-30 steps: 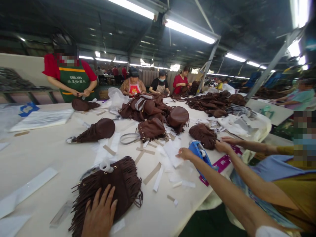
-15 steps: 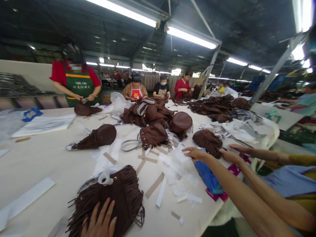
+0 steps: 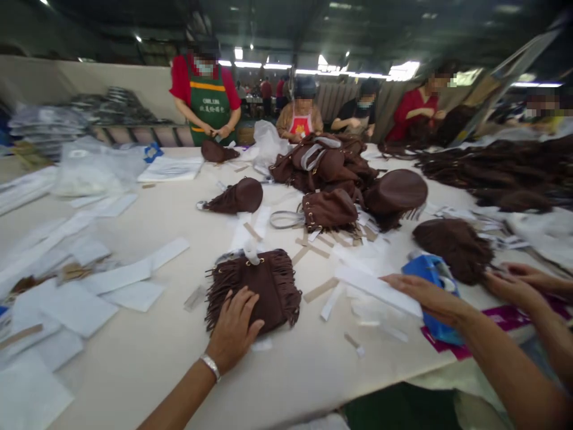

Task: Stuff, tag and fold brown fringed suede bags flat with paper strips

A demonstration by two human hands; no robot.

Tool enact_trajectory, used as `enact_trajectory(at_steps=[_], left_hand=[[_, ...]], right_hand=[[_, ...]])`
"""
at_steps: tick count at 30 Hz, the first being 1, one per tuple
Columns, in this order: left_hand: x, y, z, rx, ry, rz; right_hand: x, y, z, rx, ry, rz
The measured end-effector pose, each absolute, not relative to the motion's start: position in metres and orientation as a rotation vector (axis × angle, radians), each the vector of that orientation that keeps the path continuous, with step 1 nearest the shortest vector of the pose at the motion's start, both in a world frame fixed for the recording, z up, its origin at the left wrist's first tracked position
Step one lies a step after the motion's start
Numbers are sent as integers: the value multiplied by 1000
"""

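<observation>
My left hand (image 3: 235, 325) lies flat, fingers spread, on the near edge of a brown fringed suede bag (image 3: 259, 286) with a white tag at its top. My right hand (image 3: 425, 295) reaches in from the right and holds one end of a long white paper strip (image 3: 376, 288) just above the table. Right behind that hand lies a blue plastic bag (image 3: 430, 272). A co-worker's hand (image 3: 510, 286) rests further right, next to a round brown fringed bag (image 3: 452, 245).
A heap of brown bags (image 3: 331, 167) fills the middle of the cream table (image 3: 156, 358), with another dark heap (image 3: 492, 170) at the right. White sheets and tan strips (image 3: 80, 298) litter the left side. Several people work along the far edge, one in a green apron (image 3: 208, 104).
The view has swung left and down. My left hand has stayed on the fringed bag. My right hand has taken up a white strip near the blue bag.
</observation>
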State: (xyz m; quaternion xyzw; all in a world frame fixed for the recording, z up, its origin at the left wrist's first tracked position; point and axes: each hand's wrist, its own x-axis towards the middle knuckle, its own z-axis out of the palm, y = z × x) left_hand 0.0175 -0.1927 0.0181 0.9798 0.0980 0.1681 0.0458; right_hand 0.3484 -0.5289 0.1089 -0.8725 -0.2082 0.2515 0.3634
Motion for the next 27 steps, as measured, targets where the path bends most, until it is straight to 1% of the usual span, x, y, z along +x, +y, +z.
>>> enact_trajectory(at_steps=[3, 4, 6, 11, 15, 18, 22, 27], left_hand=[[10, -192, 33, 3019, 163, 380], [9, -191, 35, 3021, 161, 364], [7, -190, 35, 3015, 190, 362], [12, -181, 37, 2939, 188, 260], [18, -168, 49, 2870, 143, 128], [21, -158, 56, 2864, 83, 44], [22, -148, 61, 2841, 10, -61], [20, -139, 62, 2782, -17, -145]], right_hand=[[295, -508, 97, -1788, -409, 1177], [273, -500, 92, -1661, -370, 1278], [227, -482, 81, -1502, -355, 1373], [130, -442, 40, -1338, -298, 1420], [87, -424, 17, -1230, -158, 1494], [72, -412, 14, -1219, 7, 1398], [61, -389, 21, -1339, 108, 1253], [55, -358, 22, -1252, 192, 1186]])
